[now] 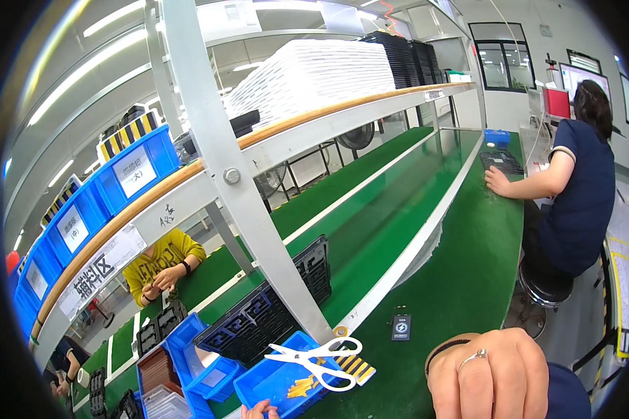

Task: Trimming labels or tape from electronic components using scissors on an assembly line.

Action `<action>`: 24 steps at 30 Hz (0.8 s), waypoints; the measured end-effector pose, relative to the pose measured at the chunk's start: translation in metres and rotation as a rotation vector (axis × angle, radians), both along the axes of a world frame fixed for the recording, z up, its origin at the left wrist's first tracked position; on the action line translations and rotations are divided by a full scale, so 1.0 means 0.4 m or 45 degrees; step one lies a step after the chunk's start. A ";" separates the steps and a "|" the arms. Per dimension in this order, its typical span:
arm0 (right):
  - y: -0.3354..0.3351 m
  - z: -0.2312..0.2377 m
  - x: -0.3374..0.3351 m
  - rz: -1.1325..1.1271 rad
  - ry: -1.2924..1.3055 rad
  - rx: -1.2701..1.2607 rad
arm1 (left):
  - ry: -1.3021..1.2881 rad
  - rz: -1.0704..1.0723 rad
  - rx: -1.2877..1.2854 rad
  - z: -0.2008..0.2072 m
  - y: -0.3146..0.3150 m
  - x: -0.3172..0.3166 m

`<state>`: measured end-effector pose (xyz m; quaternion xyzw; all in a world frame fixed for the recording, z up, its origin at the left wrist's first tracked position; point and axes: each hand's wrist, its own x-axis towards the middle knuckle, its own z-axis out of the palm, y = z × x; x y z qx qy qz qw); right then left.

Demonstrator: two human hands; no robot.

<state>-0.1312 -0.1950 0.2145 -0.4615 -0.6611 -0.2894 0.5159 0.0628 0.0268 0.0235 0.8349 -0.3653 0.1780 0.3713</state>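
My right hand (pixel 493 377) is large at the lower right, its fingers curled and a ring on one of them. A brown curved band (pixel 443 347) shows beside its knuckles; what the fingers hold is hidden. Only the fingertips of my left hand (pixel 260 410) appear at the lower edge, by the near side of a blue bin (pixel 258 383). Yellow strips (pixel 302 386) lie in that bin, and white scissors (pixel 307 358) rest across it. Beside it is a yellow-and-black striped piece (pixel 357 368). A small black flat battery pack (pixel 400 328) lies on the green bench, left of my right hand.
A grey metal post (pixel 237 167) rises before me, carrying a shelf with blue bins (pixel 129 164) and white stacked trays (pixel 321 70). A black tray (pixel 258 307) leans behind the post. One co-worker (pixel 580 188) sits at right, another (pixel 164 265) across the green bench (pixel 461 279).
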 end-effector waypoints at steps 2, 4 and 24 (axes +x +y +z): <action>0.010 -0.003 0.025 0.028 -0.025 0.004 | -0.019 0.018 0.008 -0.005 0.014 0.003; 0.015 0.001 0.033 0.014 -0.074 -0.031 | -0.034 0.028 0.006 -0.011 0.022 0.007; 0.015 0.007 0.056 0.309 -0.001 -0.117 | -0.048 -0.026 0.078 -0.003 0.031 0.007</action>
